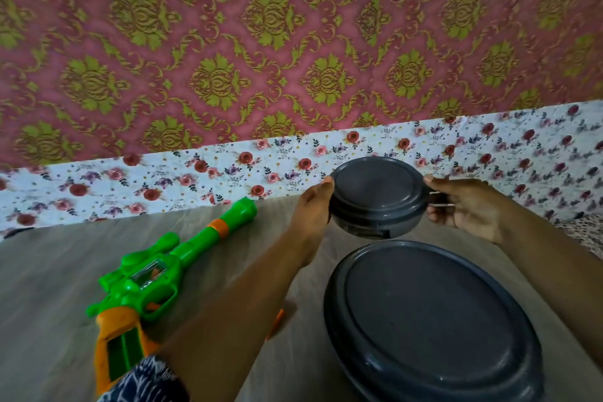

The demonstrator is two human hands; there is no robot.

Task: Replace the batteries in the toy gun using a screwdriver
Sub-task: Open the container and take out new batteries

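Left hand [311,206]: raised above the desk, its palm pressed to the left side of a small grey lidded container, the thumb hooked onto the top edge of the lid — the fingers are curled round the far side and mostly hidden.
Right hand [463,206]: on the right side of the same container, thumb on the rim, fingers [439,217] curled under and against its side — clamped on it.
Small grey container [378,196]: round, lid on, held in the air between both hands and tilted slightly toward the viewer; a small latch or notch shows on its lower front edge.
Large grey container [427,320]: round, lid on, resting on the desk just below and nearer than the small one, apart from it.
Toy gun [156,274]: green with orange bands and an orange grip, lying on the desk to the left of the left forearm, barrel pointing away toward the floral cloth; neither hand touches it.
Orange piece [275,323]: a small bit showing just right of the left forearm — what it is cannot be told.
Desk [49,287]: pale wood-grain surface.
Floral cloth [456,147]: white with red roses, along the far edge of the desk.
Wall [261,26]: pink with green-gold damask pattern.
Sleeve [146,382]: dark blue with white pattern, at the left arm's lower edge.
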